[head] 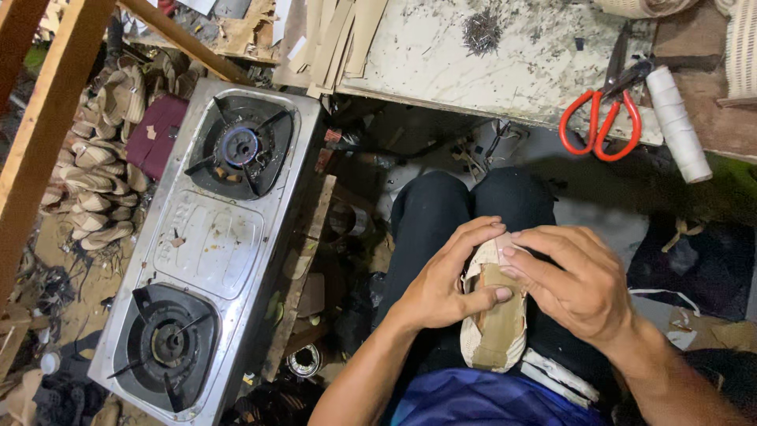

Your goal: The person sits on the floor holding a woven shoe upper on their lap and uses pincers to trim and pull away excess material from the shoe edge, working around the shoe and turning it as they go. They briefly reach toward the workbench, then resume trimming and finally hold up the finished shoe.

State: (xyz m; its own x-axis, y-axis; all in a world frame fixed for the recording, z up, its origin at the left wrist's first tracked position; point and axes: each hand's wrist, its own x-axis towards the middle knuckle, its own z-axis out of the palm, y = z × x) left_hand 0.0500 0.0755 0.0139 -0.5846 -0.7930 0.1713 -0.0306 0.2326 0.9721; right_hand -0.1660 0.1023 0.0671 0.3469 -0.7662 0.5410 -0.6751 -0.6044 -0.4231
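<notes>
A small beige shoe upper rests sole-up on my lap, with a tan insole board on its underside. My left hand grips its left side, thumb pressed across the board. My right hand clasps its right side, fingertips on the toe end. Both hands press the fabric edge over the board, above my dark trousers.
A steel two-burner gas stove stands to my left, with a pile of shoe soles beyond it. On the worn white workbench ahead lie red-handled scissors, a white thread spool, a heap of small nails and cardboard strips.
</notes>
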